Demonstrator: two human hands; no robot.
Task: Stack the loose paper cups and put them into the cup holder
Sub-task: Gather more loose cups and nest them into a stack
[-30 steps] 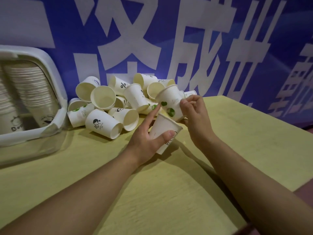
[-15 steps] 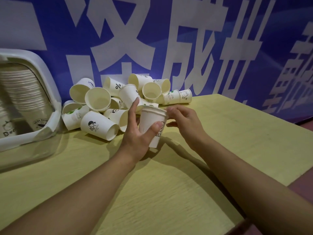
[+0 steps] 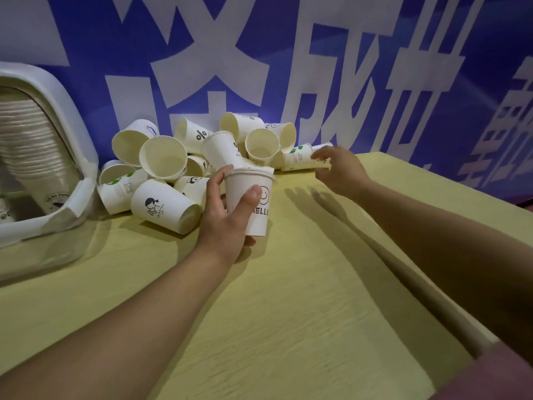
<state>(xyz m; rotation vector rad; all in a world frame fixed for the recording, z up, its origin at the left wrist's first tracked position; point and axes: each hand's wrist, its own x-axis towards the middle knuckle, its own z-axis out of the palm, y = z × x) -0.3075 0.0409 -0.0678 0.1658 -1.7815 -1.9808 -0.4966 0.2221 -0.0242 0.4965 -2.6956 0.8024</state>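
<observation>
My left hand [image 3: 227, 215] grips a short stack of nested white paper cups [image 3: 253, 203], upright just above the table, with a smiley and "HELLO" printed on the outer one. Behind it a pile of loose paper cups [image 3: 164, 157] lies against the blue wall. My right hand [image 3: 339, 168] reaches to the pile's right end. Its fingers and thumb are spread on either side of the base of a cup lying on its side [image 3: 300, 158]. The white cup holder [image 3: 72, 134] stands at the far left with a long stack of cups [image 3: 31, 145] inside.
The yellow-green table [image 3: 302, 298] runs from the pile toward me, and its right edge falls away at the lower right. A blue banner with large white characters [image 3: 288, 67] backs the table.
My right hand pushed a green-printed cup down into the stack, let go of it, and moved right to the end of the pile. My left hand kept its hold on the stack.
</observation>
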